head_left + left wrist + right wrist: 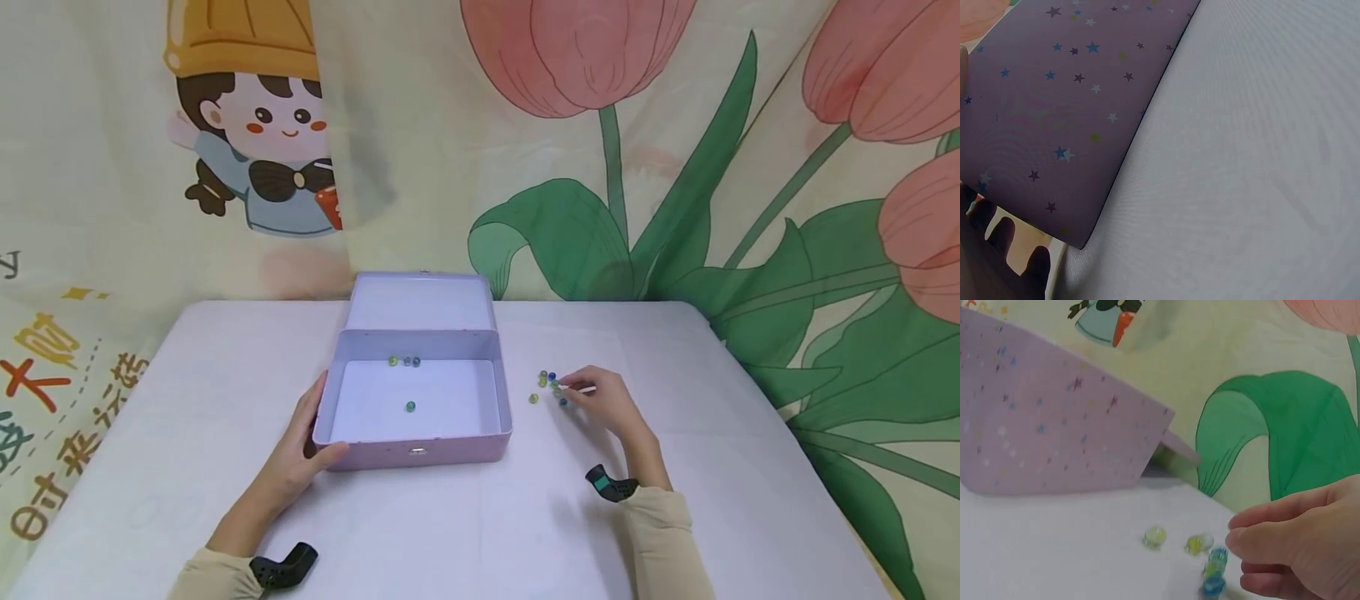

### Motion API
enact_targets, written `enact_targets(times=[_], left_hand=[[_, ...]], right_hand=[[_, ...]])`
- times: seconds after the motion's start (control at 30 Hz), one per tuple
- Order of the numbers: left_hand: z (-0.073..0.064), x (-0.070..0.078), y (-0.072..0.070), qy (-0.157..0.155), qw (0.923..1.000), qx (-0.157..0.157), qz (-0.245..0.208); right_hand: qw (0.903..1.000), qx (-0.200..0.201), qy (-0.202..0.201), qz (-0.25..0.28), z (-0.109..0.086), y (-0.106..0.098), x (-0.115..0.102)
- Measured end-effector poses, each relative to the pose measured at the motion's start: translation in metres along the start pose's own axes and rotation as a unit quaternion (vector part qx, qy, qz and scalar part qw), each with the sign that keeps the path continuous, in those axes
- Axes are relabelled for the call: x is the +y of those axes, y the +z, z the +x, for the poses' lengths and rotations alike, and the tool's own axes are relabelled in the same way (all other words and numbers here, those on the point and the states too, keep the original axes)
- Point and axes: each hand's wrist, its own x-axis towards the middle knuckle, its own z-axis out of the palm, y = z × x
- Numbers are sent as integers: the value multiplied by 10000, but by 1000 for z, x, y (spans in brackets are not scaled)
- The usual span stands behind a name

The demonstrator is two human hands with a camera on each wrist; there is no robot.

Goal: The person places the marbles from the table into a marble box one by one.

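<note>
A lilac lidded box (465,451) with small stars printed on its sides stands with its lid (423,302) tipped back. Inside lie several glass marbles, three near the back wall and a green marble (410,407) nearer the front. My left hand (300,450) holds the box's front left corner, thumb on the front wall and fingers along the side. Right of the box, several more marbles (543,382) lie in a loose group. My right hand (603,402) is at this group, thumb and forefinger tips close together beside the marbles; no marble shows between them in the right wrist view.
A white cloth covers the table (420,533). Behind it hangs a printed backdrop (405,150) with tulips and a cartoon figure, close to the raised lid. Each wrist wears a black band (611,483).
</note>
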Motion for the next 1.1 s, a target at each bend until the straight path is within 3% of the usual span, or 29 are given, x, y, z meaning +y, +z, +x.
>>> enact_targets(times=[0.17,0.43,0.63,1.1], left_hand=[[0,-1,-2,-95,9999,-25,74],[0,-4,-5,22,9999,-57,141],[-3,-4,-3,117,9999,-28,113],[-4,1,-3,-2,9999,11,124]], right_hand=[[9997,-149,214,-43,1,6,7],[9983,-256,462,-262,-2,13,7],[9981,-217,337,-477,-2,15,9],[9976,-219,204,-632,-6,15,1]])
